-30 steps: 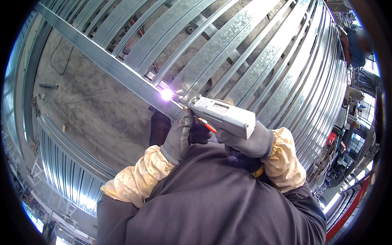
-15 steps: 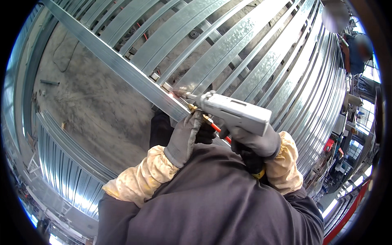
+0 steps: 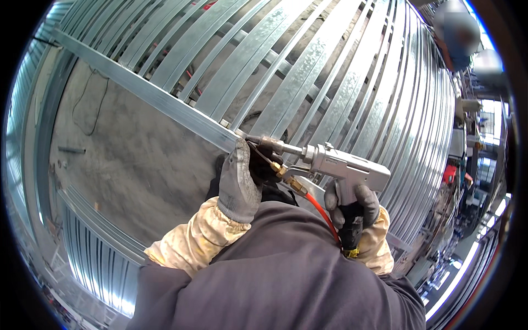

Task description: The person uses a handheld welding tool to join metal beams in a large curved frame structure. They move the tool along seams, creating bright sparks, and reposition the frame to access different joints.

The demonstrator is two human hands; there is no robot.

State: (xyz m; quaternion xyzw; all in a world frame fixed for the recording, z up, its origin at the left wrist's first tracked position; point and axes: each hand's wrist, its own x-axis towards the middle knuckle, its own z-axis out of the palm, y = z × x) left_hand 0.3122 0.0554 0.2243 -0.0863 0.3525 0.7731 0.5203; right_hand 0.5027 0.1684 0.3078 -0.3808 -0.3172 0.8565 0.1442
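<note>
A grey pistol-shaped welding gun (image 3: pixel 352 168) points left, its metal nozzle meeting the edge of a galvanized steel frame. My right hand (image 3: pixel 355 206), in a grey glove with a dark palm, is wrapped round its handle. Under the barrel sit brass fittings (image 3: pixel 289 177) with an orange-red hose (image 3: pixel 322 212) leading back toward my right wrist. My left hand (image 3: pixel 242 184), gloved alike, is closed at the nozzle end; its fingers are partly hidden. The nozzle tip rests close to the long steel rail (image 3: pixel 159 93), where a slat joins it.
Many parallel galvanized slats (image 3: pixel 286 82) stretch away to the far right. Bare concrete floor (image 3: pixel 132 159) with a thin cable lies left of the rail. Stacked corrugated metal (image 3: pixel 99 258) is at lower left. Another person (image 3: pixel 459 41) stands at the far right, near cluttered benches.
The glow at the nozzle tip is gone. My right hand and the gun's rear have shifted right and down, showing more of its barrel and hose. My left hand has moved slightly left and up.
</note>
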